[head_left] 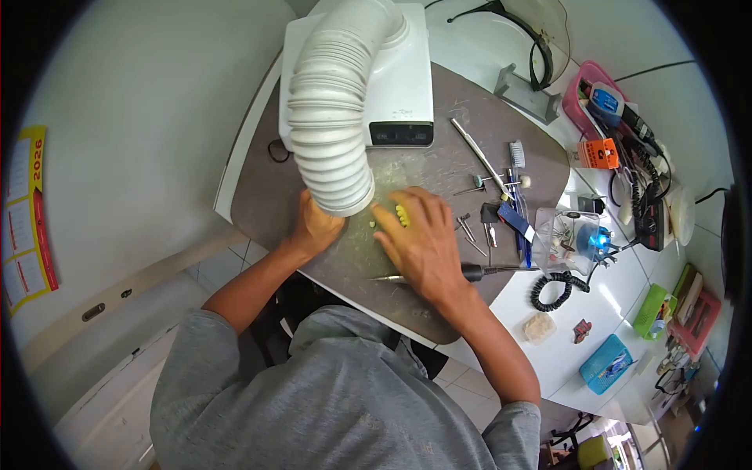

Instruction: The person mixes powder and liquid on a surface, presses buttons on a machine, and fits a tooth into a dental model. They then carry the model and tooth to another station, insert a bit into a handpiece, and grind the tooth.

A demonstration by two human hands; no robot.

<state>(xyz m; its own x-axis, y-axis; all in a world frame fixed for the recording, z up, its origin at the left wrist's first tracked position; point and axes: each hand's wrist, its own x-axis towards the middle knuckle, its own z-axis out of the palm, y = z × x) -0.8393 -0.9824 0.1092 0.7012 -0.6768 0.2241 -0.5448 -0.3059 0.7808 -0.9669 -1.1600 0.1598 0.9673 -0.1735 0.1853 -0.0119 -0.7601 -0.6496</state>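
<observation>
So everything here is laid out around the fat white ribbed hose (329, 129), which comes down off a white box unit (399, 74) and ends with its mouth just above the table (352, 278).

The left hand (317, 227) is down at the left edge of the hose mouth, fingers curled in and partly hidden by the hose, so I can't tell if it's gripping anything. The right hand (421, 241) is just right of the hose mouth, palm down with its fingers bent over a bumpy yellow piece (402, 215). That piece shows between thumb and fingers, but I can't tell if it's pinched or just lying there under them. A tiny pale bit (372, 224) sits right below the hose mouth, between the two hands.

Nearer the person than the hose there's a corded handpiece (472, 272) lying on the table, passing under the right hand's wrist side, its thin metal tip poking out to the left.

Further right of the hose: a long metal rod (478, 157) lying at a slant, a brush (517, 154) with pale bristles, some little metal bits (468, 231) and a blue-and-white item (516, 222). Past those is a clear container (565, 239) with small parts in it.
</observation>
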